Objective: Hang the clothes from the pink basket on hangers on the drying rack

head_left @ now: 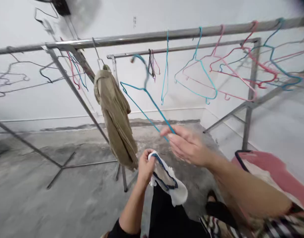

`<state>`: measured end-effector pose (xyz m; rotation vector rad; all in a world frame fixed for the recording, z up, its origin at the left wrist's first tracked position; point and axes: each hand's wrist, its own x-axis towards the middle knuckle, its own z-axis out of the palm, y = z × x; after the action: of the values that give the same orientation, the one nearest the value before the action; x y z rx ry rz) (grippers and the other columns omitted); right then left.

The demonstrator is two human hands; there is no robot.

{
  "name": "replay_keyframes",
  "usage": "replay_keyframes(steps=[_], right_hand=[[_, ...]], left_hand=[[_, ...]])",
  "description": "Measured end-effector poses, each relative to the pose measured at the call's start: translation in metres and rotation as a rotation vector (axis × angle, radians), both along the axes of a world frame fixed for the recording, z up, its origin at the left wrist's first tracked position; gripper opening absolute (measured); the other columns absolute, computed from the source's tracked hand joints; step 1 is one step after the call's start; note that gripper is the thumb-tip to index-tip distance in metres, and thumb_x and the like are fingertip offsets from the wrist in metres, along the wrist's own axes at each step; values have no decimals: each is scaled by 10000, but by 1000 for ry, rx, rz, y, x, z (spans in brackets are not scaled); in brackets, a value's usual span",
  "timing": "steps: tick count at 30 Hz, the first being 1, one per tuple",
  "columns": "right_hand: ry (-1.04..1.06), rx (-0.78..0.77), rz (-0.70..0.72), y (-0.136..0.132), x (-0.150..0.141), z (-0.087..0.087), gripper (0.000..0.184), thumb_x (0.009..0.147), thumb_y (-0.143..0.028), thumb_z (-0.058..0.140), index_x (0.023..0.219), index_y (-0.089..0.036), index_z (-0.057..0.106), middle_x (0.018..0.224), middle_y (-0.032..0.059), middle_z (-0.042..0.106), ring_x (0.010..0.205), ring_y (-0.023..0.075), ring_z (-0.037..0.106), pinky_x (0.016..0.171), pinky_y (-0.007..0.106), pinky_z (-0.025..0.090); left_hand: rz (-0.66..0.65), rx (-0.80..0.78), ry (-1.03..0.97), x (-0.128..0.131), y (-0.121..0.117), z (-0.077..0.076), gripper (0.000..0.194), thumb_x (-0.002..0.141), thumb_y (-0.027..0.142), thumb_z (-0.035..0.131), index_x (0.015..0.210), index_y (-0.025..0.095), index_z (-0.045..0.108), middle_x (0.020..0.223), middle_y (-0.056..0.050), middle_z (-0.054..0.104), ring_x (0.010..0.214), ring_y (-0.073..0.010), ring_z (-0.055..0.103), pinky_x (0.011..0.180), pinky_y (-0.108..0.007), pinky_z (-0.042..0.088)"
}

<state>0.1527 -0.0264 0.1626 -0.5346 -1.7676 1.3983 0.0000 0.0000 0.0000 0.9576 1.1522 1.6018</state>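
Note:
My right hand (pixel 188 145) is closed on one corner of a blue plastic hanger (pixel 157 106), which slants up and left with its hook in the air, off the rail. Lower and to the left, my left hand (pixel 145 168) pinches a small white cloth item with dark blue trim (pixel 179 195). The cloth hangs open toward the right, above my dark-clothed legs, and is apart from the hanger; its exact kind is unclear.
A khaki garment (pixel 114 115) hangs from the metal rail (pixel 142 39). Turquoise (pixel 211 81), pink and red hangers hang along the right. A pink container (pixel 273 168) with pale cloth stands low right. Slanted rack legs (pixel 77 94) reach the concrete floor.

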Motion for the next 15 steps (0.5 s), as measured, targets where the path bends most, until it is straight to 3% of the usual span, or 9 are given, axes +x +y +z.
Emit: replay_keyframes(steps=[3,6,8,11,15], right_hand=[[-120,-98,-146,-27,76,-76,306,941,-507,500,979,-213,580,441,-108,292,343,39,252,349,143,216],[-304,-46,-269,-58,132,-128,325,857,-491,624,790,-173,620,478,-52,440,353,40,337,348,163,276],[-383,-11,-346,-75,151,-146,317,794,-480,689,782,-166,650,549,-13,536,411,61,427,390,177,353],[-455,-15,-513,-92,161,-159,323,799,-494,664,867,-179,688,635,19,616,538,110,540,523,217,467],[-528,105,-680,-100,168,-170,410,909,-508,486,700,-190,639,639,28,622,588,129,574,566,231,460]], left_hand=[[0,-51,-20,1,10,1,201,654,314,626,791,177,572,577,83,516,490,-61,426,486,-167,339],[-8,-87,-33,7,18,4,227,646,355,625,783,191,547,541,92,485,451,-64,409,460,-172,325],[-20,-98,-31,15,22,7,250,637,370,632,790,197,539,528,97,471,433,-64,397,451,-173,317],[-43,-96,-3,31,26,13,267,634,374,629,813,201,533,537,97,470,432,-63,393,453,-176,320],[-69,-75,89,53,28,19,266,653,396,605,812,205,508,553,91,467,446,-67,396,458,-181,323]])
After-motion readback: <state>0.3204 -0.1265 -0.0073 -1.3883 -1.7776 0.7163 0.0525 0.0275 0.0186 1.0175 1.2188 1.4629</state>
